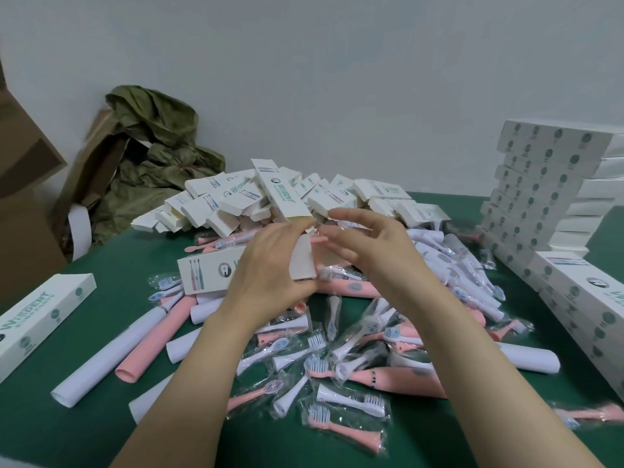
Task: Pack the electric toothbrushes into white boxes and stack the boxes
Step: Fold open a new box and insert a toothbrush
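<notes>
My left hand grips a white toothbrush box lying crosswise above the green table, its right end open with the flap showing. My right hand hovers at that open end, fingers loosely curved, touching something pink at the mouth; whether it holds it is unclear. Below lie pink toothbrush handles, rolled white paper sheets and several bagged brush heads. A pile of empty white boxes sits behind my hands.
Packed white boxes are stacked high at the right, with a lower row in front of it. One closed box lies at the left edge. Cardboard cartons and an olive-green bag stand against the wall.
</notes>
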A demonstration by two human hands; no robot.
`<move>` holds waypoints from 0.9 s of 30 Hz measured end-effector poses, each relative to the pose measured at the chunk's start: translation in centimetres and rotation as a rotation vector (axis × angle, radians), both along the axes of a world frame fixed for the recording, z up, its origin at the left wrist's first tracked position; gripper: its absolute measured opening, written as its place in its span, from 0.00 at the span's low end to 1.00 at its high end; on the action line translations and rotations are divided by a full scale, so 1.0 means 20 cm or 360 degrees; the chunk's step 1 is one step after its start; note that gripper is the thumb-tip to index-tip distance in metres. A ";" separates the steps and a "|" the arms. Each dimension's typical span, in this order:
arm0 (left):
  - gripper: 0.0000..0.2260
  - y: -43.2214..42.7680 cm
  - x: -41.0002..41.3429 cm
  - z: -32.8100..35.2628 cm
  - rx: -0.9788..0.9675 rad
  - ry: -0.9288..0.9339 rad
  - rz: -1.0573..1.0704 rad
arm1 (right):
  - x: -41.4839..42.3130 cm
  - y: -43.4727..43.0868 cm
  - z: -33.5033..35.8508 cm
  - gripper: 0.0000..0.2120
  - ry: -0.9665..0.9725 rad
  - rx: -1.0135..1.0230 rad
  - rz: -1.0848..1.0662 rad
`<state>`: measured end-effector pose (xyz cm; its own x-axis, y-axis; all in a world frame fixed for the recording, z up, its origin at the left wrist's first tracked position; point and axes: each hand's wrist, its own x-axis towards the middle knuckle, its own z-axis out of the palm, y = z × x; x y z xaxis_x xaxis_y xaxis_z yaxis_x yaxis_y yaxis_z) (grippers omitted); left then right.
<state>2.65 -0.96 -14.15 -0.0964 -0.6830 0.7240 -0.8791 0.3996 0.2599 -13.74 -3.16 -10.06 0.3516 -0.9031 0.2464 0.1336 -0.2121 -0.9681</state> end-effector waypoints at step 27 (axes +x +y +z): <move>0.23 0.01 -0.05 0.04 -0.0279 0.0152 -0.0078 | 0.19 0.11 -0.15 0.18 0.0627 -0.1144 -0.0712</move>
<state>1.71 -0.77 -13.37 -0.0517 -0.5421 0.8387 -0.8320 0.4879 0.2641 -10.02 -0.92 -13.06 0.1850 -0.6517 0.7356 -0.4154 -0.7302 -0.5425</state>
